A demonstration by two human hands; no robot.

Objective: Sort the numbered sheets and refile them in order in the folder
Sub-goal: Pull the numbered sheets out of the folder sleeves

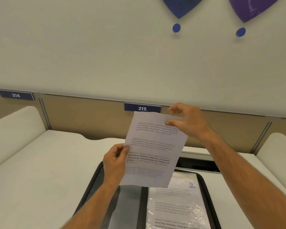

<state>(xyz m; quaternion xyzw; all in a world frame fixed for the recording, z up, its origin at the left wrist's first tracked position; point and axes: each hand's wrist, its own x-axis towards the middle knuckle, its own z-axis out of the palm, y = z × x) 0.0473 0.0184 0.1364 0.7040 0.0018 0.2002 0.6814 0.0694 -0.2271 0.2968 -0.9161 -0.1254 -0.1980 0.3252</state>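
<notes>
A white printed sheet (153, 151) is held up in the air above the open black folder (96, 180). My left hand (115, 160) pinches the sheet's left edge between thumb and fingers. Up at the sheet's top right corner, my right hand (187, 120) has its fingers spread, the thumb touching the paper; whether it grips is unclear. Inside the folder, a sheet marked with a handwritten 2 (178, 204) lies in a clear plastic sleeve on the right side. The number on the held sheet is hidden by my right hand.
The folder lies on a white desk (40, 171). A beige partition (89, 116) runs behind it, carrying blue labels 214 (16, 95) and 215 (142, 108). A dark slot (196, 164) sits behind the folder. White curved dividers stand at the far left and right.
</notes>
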